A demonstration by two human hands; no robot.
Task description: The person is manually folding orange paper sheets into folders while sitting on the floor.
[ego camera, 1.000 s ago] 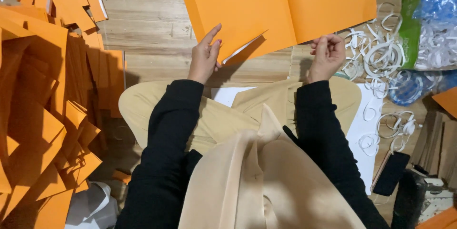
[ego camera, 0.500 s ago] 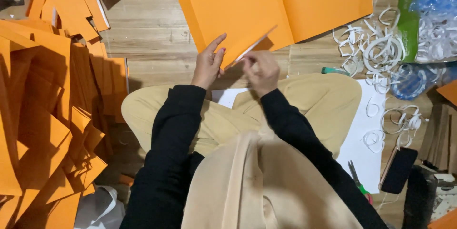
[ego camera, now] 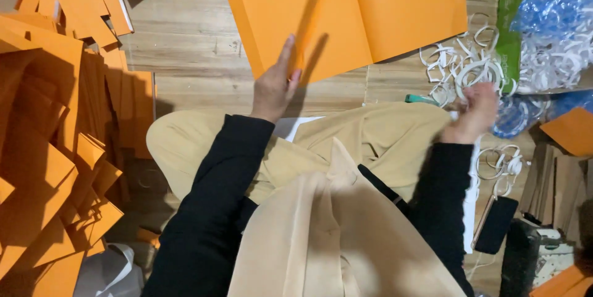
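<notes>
Pressing folded flap of orange card sheet point(ego camera: 346, 13) with left hand point(ego camera: 275, 84), fingers extended, sheet flat on wooden floor point(ego camera: 185, 56) ahead of knees. Right hand point(ego camera: 475, 112) clenched, contents unclear, beside white strip pile point(ego camera: 463, 68). Orange card stacks point(ego camera: 43, 118) at left.

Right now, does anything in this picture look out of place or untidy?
Yes. Curled white strips lie scattered loose on the wooden floor beside the right hand, not gathered. Orange card pieces are heaped unevenly at the left. The left hand presses the orange sheet.
</notes>
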